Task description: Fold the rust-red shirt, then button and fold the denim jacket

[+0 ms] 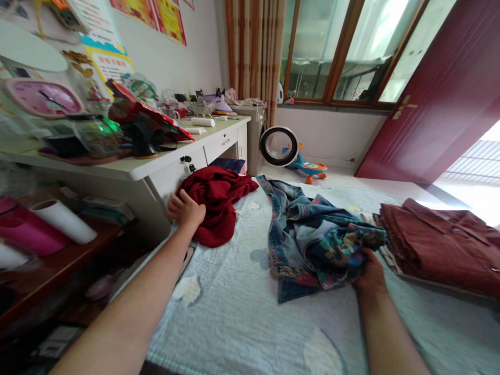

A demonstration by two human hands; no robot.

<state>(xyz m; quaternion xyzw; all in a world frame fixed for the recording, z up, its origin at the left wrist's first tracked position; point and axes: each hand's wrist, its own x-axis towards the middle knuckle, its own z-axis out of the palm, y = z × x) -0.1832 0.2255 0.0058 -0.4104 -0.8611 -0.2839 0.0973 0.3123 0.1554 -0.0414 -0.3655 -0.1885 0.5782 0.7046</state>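
Note:
My left hand [186, 210] reaches far left across the bed and closes its fingers on a crumpled dark red garment [219, 205] lying at the bed's left edge. My right hand [369, 273] grips the bunched lower corner of a patterned blue denim jacket [312, 237] spread in the middle of the bed. Both garments rest on a pale green quilt [242, 307].
A folded maroon shirt [441, 239] lies on the right of the bed. A cluttered white desk [156, 161] with drawers stands close on the left, a wooden side table [58, 260] below it. A ride-on toy [308, 167], window and open red door [437, 99] are beyond.

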